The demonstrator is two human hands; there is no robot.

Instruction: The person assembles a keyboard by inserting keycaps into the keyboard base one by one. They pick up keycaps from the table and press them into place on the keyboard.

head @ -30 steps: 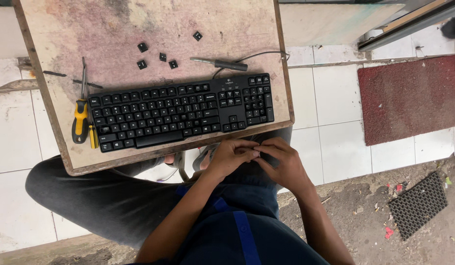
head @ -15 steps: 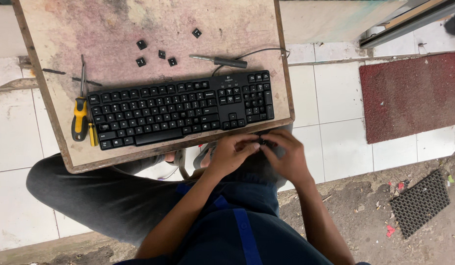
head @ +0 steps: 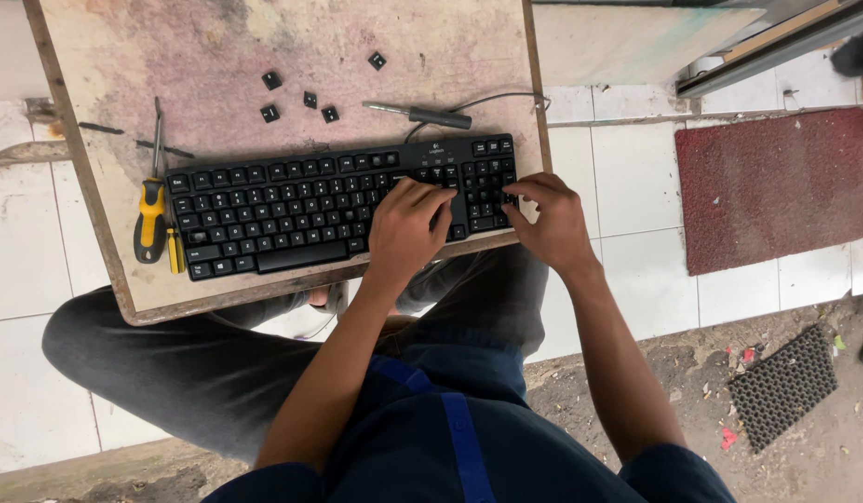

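A black keyboard (head: 283,210) lies on a worn wooden board (head: 171,56) across my lap. My left hand (head: 408,228) rests on the keys just right of the middle, fingers bent, tips near the small key cluster; anything under them is hidden. At the keyboard's right end, my right hand (head: 548,219) curls its fingers over the number pad's edge. Several loose black keycaps (head: 270,113) sit on the board above the keyboard.
A black-handled screwdriver (head: 431,115) lies above the keyboard beside its cable (head: 492,97). A yellow-handled screwdriver (head: 151,219) and thin tools lie at the board's left. On the tiled floor to the right are a red mat (head: 771,186) and a black rubber mat (head: 783,387).
Both hands were together below the board's front edge. They have risen onto the keyboard, the left onto the keys and the right to its right end.
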